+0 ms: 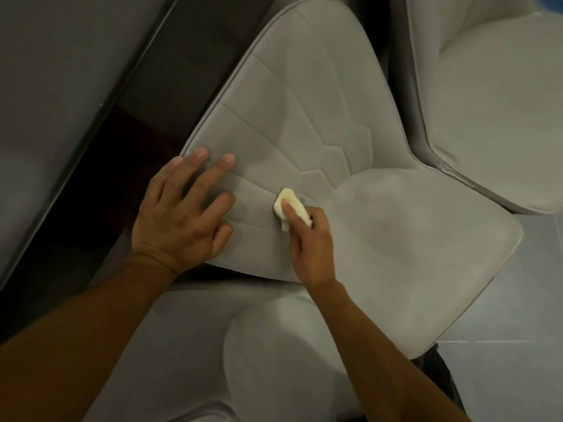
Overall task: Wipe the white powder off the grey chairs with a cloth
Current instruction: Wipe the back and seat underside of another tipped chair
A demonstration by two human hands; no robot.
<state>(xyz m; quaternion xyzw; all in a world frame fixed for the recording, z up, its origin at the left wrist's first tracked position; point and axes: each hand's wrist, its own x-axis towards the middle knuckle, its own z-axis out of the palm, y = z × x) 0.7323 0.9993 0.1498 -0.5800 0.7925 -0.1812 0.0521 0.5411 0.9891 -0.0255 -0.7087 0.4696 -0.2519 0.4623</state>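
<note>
Two neighbours: far chair (487, 102) | near chair (274, 345) — grey table (45, 86) left

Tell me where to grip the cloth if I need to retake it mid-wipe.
Grip the cloth at its bunched rear end, where the right hand pinches it, coming from the wearer's side. Its folded front lies flat on the grey chair's backrest, so that end should probably stay free for wiping.
</note>
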